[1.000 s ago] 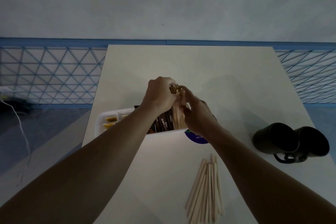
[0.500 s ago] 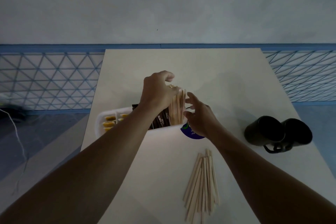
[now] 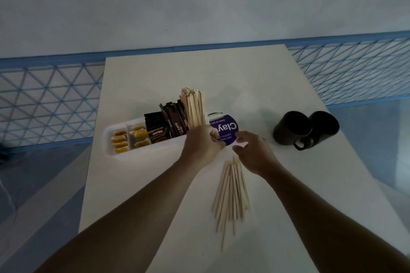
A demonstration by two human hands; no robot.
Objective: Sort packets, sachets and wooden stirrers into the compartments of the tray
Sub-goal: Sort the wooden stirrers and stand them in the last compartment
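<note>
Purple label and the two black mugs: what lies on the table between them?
Nothing: in the head view, only bare white table separates the purple label from the black mugs. The right hand sits nearer, below that stretch.

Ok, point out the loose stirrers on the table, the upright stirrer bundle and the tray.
loose stirrers (image 3: 230, 193), head view, middle of pile.
upright stirrer bundle (image 3: 194, 106), head view, mid-shaft.
tray (image 3: 108, 137), head view, left rim.

view: one head-worn camera, above the near table edge
facing: forward, down
far: wall
shared: none
</note>
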